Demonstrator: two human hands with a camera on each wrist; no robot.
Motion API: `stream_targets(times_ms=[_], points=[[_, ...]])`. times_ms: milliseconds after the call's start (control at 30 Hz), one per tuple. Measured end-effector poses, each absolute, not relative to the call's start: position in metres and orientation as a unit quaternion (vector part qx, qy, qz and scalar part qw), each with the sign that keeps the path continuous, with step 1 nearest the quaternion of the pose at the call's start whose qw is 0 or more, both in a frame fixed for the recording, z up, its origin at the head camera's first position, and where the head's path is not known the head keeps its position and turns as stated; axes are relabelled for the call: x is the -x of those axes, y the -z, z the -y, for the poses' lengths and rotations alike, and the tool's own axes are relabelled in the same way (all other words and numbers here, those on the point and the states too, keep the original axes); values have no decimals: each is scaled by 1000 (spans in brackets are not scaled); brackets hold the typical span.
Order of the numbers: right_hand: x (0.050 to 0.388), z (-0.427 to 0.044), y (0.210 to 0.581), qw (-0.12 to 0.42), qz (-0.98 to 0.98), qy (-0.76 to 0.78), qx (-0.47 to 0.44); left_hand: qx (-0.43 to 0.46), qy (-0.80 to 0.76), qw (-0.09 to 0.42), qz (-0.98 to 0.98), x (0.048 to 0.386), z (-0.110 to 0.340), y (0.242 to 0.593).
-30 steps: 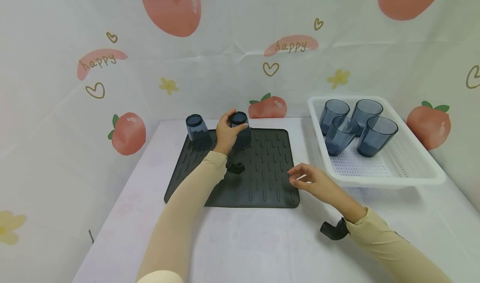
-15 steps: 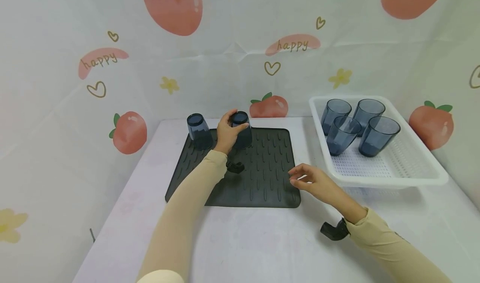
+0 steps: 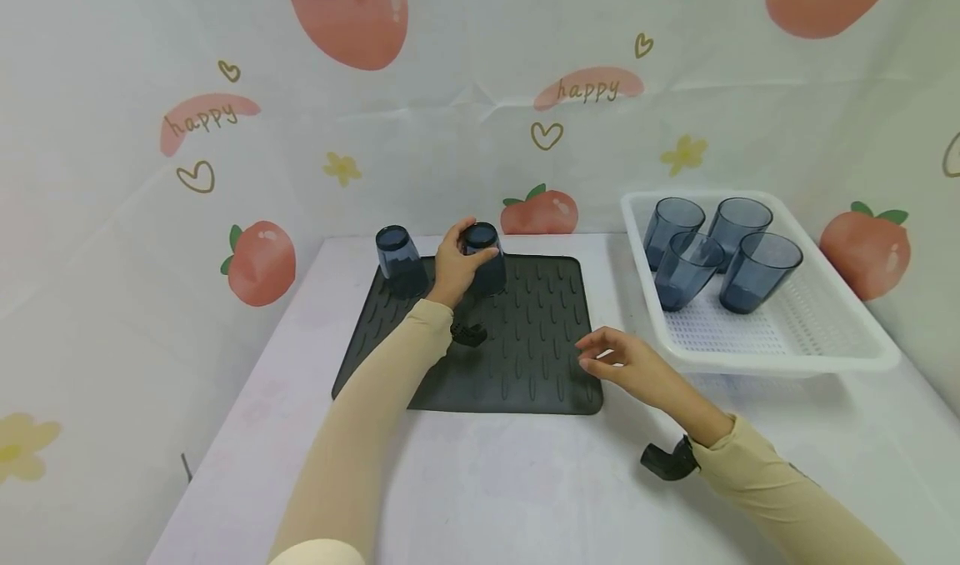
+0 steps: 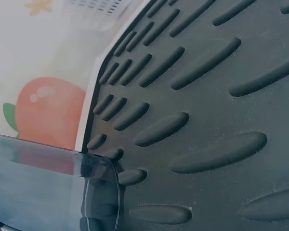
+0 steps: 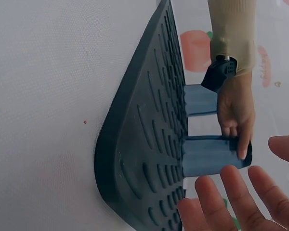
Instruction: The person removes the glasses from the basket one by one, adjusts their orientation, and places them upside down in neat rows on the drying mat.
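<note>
A blue glass [image 3: 491, 275] stands upside down near the back of the dark ribbed mat [image 3: 525, 365]. My left hand [image 3: 452, 269] grips it near its base, thumb on one side and fingers on the other. In the left wrist view the glass's rim [image 4: 113, 192] meets the mat. To its left a second upturned blue glass [image 3: 401, 261] stands on the mat. Over the mat's right edge hovers my right hand [image 3: 626, 365], fingers loosely bent with nothing between them. The right wrist view shows its spread fingers [image 5: 238, 197] and, beyond, the left hand on the glass.
A white basket [image 3: 810, 361] stands at the right with several blue glasses in it, rims up; one is the front right glass [image 3: 757, 273]. Behind the table [image 3: 480, 482] hangs a printed cloth [image 3: 450, 157]. Each wrist wears a black camera, such as the right one [image 3: 670, 459].
The view has shifted very slightly. Both hands and the glasses hold the same places on and beside the mat.
</note>
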State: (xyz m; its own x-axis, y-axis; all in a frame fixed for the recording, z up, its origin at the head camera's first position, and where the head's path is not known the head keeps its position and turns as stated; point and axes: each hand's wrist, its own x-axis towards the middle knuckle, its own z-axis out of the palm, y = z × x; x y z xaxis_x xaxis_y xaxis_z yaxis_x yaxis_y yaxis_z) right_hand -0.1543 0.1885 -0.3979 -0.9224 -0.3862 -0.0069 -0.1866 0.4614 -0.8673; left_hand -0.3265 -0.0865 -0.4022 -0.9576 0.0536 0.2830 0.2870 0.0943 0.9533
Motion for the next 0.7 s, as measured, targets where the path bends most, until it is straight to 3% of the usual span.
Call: stream_targets(times_ms=[700], points=[[157,-188,401,99,-848,490,177,98,650,45,752,326,92,395]])
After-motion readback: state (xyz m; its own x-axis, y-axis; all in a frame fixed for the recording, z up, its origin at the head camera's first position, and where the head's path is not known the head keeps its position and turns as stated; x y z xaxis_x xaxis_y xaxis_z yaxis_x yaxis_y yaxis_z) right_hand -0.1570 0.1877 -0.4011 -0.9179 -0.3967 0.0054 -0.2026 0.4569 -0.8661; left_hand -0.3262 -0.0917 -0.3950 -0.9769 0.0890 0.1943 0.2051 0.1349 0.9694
